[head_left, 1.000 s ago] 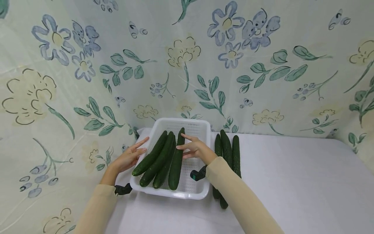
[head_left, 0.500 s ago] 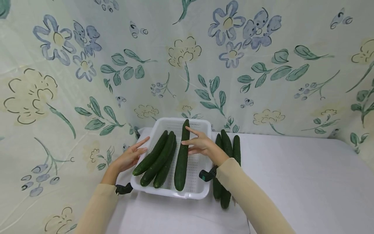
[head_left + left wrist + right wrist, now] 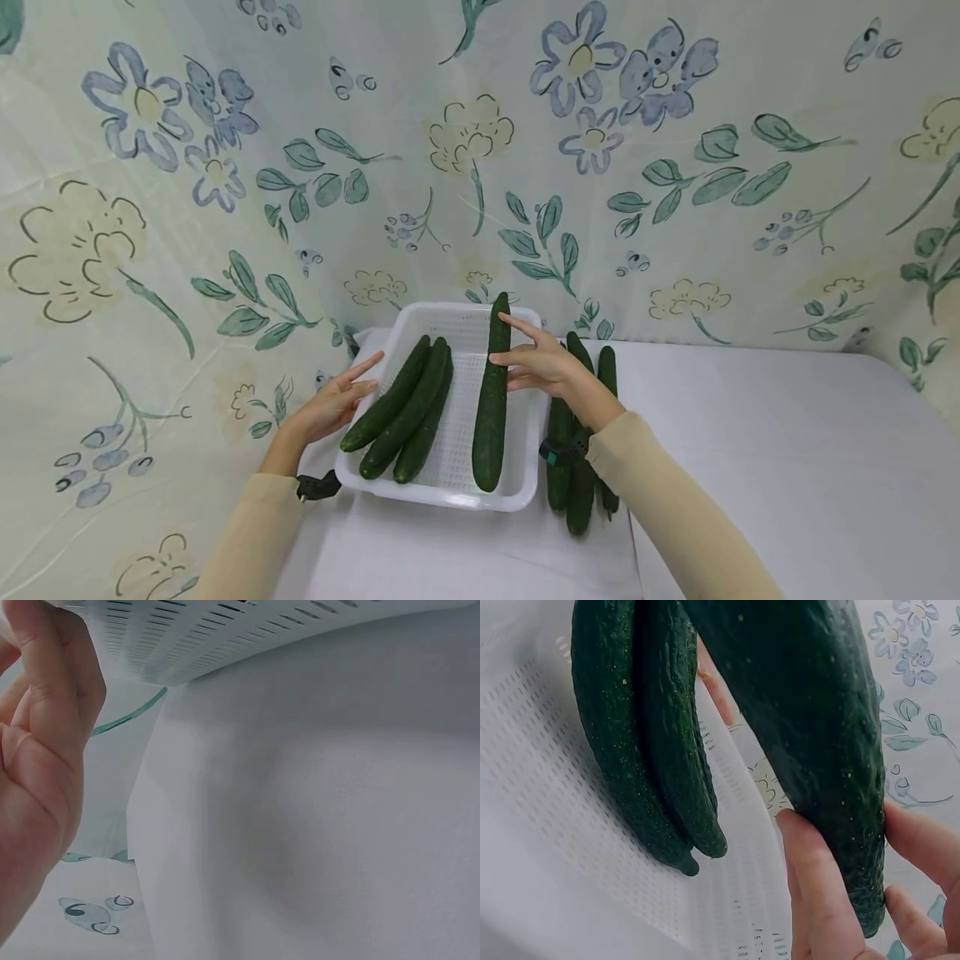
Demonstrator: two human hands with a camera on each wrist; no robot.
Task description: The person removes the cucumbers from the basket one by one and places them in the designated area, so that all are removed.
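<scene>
My right hand (image 3: 536, 360) pinches a dark green cucumber (image 3: 491, 429) near its far end, thumb on one side and fingertips on the other. The cucumber overlaps the right half of a white perforated plastic basket (image 3: 437, 497), its far tip reaching past the back rim. In the right wrist view, the held cucumber (image 3: 802, 712) is raised over the basket wall. Three more cucumbers (image 3: 408, 404) lie side by side in the basket's left half. My left hand (image 3: 327, 408) touches the basket's left rim, index finger straight; the left wrist view shows the hand (image 3: 45, 750) beside the perforated wall.
Three cucumbers (image 3: 581, 492) lie on the white tablecloth (image 3: 765, 450) just right of the basket, partly covered by my right wrist and its black camera (image 3: 564, 450). A floral curtain (image 3: 450, 208) hangs behind and to the left of the table.
My right hand has moved the held cucumber rightward and slightly back, away from the three others in the basket. The left hand and the basket have stayed put.
</scene>
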